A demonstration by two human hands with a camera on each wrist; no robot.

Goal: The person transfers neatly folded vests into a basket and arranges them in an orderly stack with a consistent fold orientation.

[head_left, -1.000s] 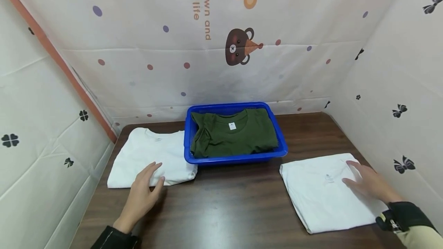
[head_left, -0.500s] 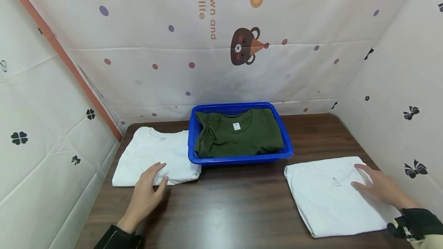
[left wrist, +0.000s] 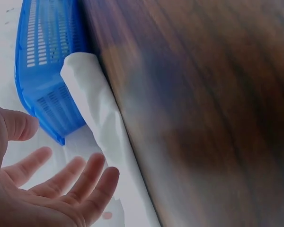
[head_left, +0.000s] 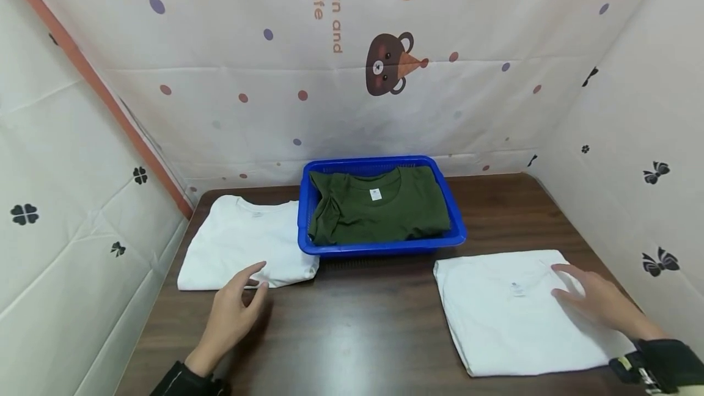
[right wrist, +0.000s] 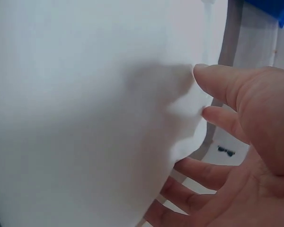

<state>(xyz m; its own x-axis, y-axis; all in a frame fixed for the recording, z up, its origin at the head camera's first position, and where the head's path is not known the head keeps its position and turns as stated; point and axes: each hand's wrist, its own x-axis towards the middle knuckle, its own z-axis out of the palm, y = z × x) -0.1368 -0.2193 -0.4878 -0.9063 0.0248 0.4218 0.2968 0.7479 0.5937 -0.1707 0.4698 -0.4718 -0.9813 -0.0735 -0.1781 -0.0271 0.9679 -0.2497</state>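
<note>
Your left hand (head_left: 233, 313) is at the lower left of the head view, its fingers loosely bent and spread, thumb apart from them, with nothing held; it is at the near edge of a folded white shirt (head_left: 236, 237), left of centre. Your right hand (head_left: 599, 301) is at the lower right, thumb and fingers also apart, over the right side of a second white shirt (head_left: 511, 322), which lies folded at the lower right of the frame. The right wrist view puts its fingertips along that shirt's edge; you cannot tell there how firmly they touch. At the centre stands a blue basket (head_left: 385, 251) holding a folded green shirt (head_left: 379, 216), its white label facing up. The basket's left side overlaps the first shirt in the head view. All rest on a brown wooden table (head_left: 341, 335), before a pale curtain (head_left: 247, 127) printed with dots and a bear (head_left: 382, 65).
</note>
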